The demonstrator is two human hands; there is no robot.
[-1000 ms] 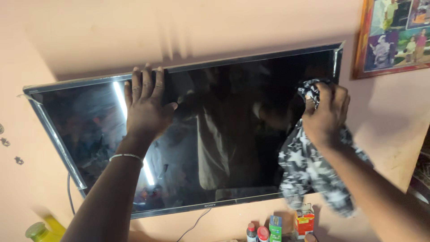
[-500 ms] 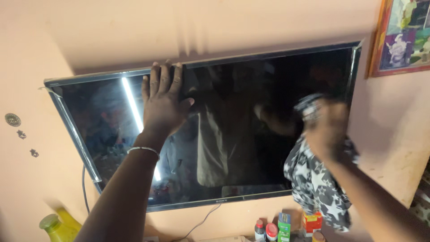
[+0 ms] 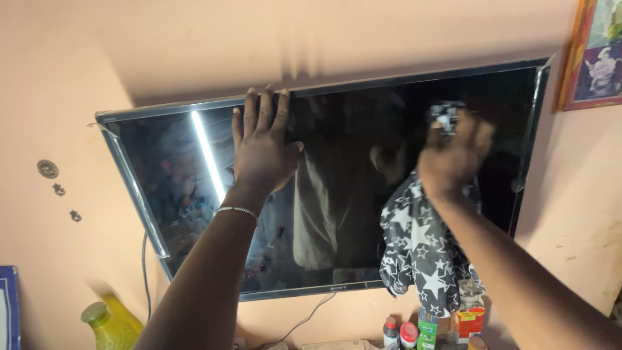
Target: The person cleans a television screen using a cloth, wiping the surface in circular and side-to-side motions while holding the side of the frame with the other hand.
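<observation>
A flat black television [image 3: 350, 194] hangs tilted on a peach wall. My left hand [image 3: 262, 148] lies flat on the upper left part of its dark screen, fingers spread and reaching the top edge; a thin silver bangle circles the wrist. My right hand [image 3: 452, 155] is pressed to the upper right of the screen, blurred by motion, and grips a black cloth with white stars [image 3: 421, 249]. Most of the cloth hangs below the hand, over the screen's lower right and bottom edge. The glass reflects a person and a bright light strip.
Small bottles and boxes [image 3: 427, 327] stand under the television's lower right. A yellow-green bottle [image 3: 107, 321] sits at lower left, a cable [image 3: 146, 272] drops beside the screen's left edge. A framed picture [image 3: 596, 58] hangs at upper right; small wall ornaments [image 3: 55, 185] at left.
My right hand with the cloth has slid left and slightly up across the screen. The view has shifted, so the television now sits further right in frame; my left hand stays on the screen's top.
</observation>
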